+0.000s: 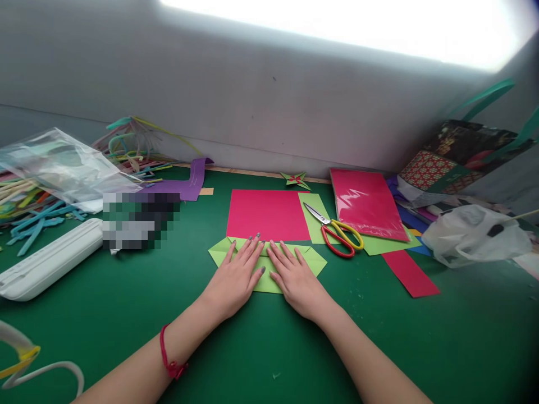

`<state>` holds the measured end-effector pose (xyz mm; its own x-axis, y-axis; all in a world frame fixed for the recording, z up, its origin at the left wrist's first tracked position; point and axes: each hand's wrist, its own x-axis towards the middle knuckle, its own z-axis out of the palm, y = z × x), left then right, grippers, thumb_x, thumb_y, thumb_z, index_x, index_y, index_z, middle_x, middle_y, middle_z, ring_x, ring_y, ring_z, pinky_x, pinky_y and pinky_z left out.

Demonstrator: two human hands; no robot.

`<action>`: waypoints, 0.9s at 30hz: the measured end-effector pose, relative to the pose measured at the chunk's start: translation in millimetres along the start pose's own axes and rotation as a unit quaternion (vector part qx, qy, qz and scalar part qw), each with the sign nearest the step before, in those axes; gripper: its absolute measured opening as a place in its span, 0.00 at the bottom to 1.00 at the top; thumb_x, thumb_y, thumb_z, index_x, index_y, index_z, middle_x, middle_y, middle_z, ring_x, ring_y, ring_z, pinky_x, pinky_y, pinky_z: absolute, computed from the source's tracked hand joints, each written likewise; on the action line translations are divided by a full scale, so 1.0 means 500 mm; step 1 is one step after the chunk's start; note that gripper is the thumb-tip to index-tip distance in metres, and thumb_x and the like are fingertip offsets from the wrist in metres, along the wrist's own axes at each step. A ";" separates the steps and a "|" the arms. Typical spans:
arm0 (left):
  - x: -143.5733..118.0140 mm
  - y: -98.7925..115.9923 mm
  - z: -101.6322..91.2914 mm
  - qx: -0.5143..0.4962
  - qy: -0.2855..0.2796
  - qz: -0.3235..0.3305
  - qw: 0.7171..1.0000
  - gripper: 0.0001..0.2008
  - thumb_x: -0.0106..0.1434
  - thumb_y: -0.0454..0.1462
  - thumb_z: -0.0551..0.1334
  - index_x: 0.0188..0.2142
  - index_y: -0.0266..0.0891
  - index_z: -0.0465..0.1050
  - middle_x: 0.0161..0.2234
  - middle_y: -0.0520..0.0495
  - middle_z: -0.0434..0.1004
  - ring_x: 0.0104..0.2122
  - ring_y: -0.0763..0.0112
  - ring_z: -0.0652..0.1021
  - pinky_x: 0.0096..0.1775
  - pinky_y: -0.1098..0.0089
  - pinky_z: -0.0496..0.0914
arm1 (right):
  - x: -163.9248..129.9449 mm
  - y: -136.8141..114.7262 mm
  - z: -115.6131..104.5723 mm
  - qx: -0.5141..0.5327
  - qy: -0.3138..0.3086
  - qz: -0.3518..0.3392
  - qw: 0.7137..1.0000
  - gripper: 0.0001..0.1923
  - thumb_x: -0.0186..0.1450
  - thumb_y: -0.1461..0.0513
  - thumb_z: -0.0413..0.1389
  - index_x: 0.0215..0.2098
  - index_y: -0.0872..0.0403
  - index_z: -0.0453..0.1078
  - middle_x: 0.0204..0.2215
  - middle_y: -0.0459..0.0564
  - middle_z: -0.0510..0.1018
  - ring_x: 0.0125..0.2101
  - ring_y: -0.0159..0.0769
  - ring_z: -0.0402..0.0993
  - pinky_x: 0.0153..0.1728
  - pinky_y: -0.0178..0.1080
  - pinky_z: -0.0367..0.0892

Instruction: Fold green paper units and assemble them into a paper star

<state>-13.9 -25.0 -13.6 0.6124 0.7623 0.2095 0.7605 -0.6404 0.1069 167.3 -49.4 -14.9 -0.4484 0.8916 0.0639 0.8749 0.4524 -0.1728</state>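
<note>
A green desk (269, 348) ran up to a pale grey wall, and craft supplies lay along its far edge. To the right, a patterned gift bag (458, 154) with teal handles leaned in the corner, with a white plastic bag (471, 235) in front of it. On the left sat a clear plastic bag (63, 163) over a heap of coloured paper strips (29, 216), with a white oblong case (50, 261) nearer. A glossy pack of red paper (366, 202) lay right of centre, and a red sheet (267, 213) lay flat in the middle. Directly in front of that sheet was the folded light green paper (314, 259), under both hands. The left hand (236, 278) and right hand (295, 278) lay side by side, palms down, fingers spread flat, pressing on the paper and pinching nothing; its pointed ends stuck out on either side. Red-and-yellow scissors (337, 233) rested on another green sheet just right. A small folded paper star (297, 179) sat by the wall.
</note>
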 end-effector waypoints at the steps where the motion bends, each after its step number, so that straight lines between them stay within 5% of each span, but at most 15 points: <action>1: -0.002 0.001 0.009 0.007 -0.014 0.000 1.000 0.25 0.66 0.43 0.42 0.61 0.37 0.44 0.62 0.43 0.45 0.60 0.64 0.50 0.57 0.55 0.48 | 0.000 -0.002 -0.001 -0.004 0.000 0.006 1.000 0.26 0.68 0.56 0.32 0.63 0.49 0.34 0.62 0.42 0.37 0.61 0.36 0.31 0.59 0.49 0.41; 12: 0.001 0.000 0.012 -0.002 -0.079 -0.038 0.996 0.26 0.65 0.45 0.43 0.61 0.42 0.45 0.62 0.47 0.42 0.60 0.62 0.49 0.57 0.56 0.48 | 0.004 0.000 0.004 -0.009 -0.028 0.053 0.998 0.26 0.67 0.53 0.30 0.63 0.47 0.33 0.62 0.39 0.36 0.61 0.35 0.30 0.59 0.50 0.36; 17: -0.005 -0.013 0.019 -0.014 -0.046 -0.045 0.998 0.26 0.65 0.46 0.42 0.61 0.43 0.45 0.62 0.45 0.43 0.60 0.61 0.49 0.56 0.53 0.48 | 0.000 0.006 -0.005 0.031 -0.024 0.043 0.998 0.27 0.67 0.52 0.31 0.63 0.46 0.32 0.62 0.40 0.38 0.61 0.35 0.31 0.59 0.49 0.37; 23: -0.013 -0.031 0.010 0.067 0.025 -0.167 0.983 0.27 0.64 0.46 0.43 0.58 0.33 0.53 0.59 0.33 0.52 0.58 0.50 0.54 0.54 0.41 0.39 | -0.006 0.011 -0.004 0.080 0.002 0.041 0.996 0.24 0.68 0.57 0.31 0.62 0.46 0.37 0.62 0.41 0.43 0.61 0.32 0.34 0.59 0.48 0.37; 25: -0.013 -0.019 -0.010 0.092 0.057 -0.143 0.984 0.25 0.64 0.44 0.45 0.56 0.30 0.56 0.59 0.30 0.51 0.58 0.48 0.53 0.54 0.41 0.39 | -0.006 0.011 0.000 0.080 0.008 0.042 0.996 0.24 0.68 0.58 0.32 0.62 0.46 0.39 0.62 0.41 0.43 0.61 0.32 0.35 0.59 0.49 0.37; 27: -0.013 0.000 -0.030 0.083 0.060 -0.029 0.994 0.22 0.65 0.41 0.47 0.55 0.33 0.57 0.59 0.34 0.52 0.58 0.51 0.54 0.55 0.45 0.45 | -0.006 0.011 0.003 0.079 0.017 0.046 0.996 0.24 0.68 0.58 0.33 0.62 0.47 0.40 0.62 0.42 0.43 0.61 0.32 0.35 0.59 0.49 0.37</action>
<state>-21.1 -31.3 -0.2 0.5447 0.7739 0.3231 0.8244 -0.5647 -0.0373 173.3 -49.6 -17.3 -0.3595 0.9302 0.0741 0.8707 0.3630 -0.3320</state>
